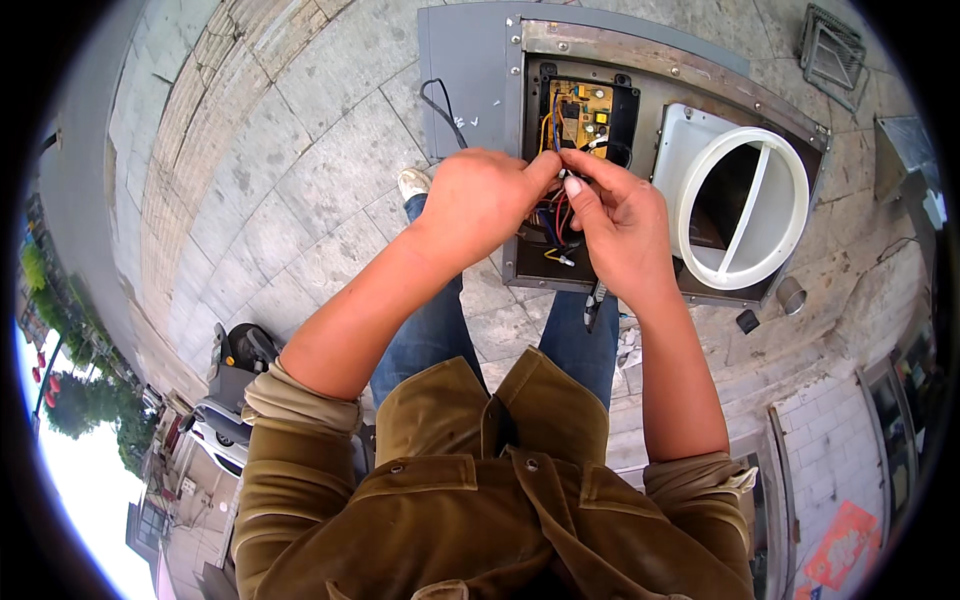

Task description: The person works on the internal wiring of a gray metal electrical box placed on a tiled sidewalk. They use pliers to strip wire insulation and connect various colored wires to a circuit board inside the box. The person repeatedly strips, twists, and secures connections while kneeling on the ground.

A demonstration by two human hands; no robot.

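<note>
My left hand (480,195) and my right hand (630,220) meet over an open metal appliance housing (610,40). The fingertips of both are pinched together on thin wires (556,135), with a small whitish end showing between them. Just beyond the fingers, a yellow-brown circuit board (585,108) sits in a black case (625,105). Below the hands hangs a bundle of red, blue and yellow wires (562,222), partly hidden by my fingers. A loose white connector (566,261) lies at the bundle's near end.
A white round duct outlet (800,200) with a crossbar stands on the housing's right. A black cable (435,95) crosses the grey panel at left. A dark-handled tool (593,308) lies at the near edge. A metal grille (832,50) rests on the paving, far right.
</note>
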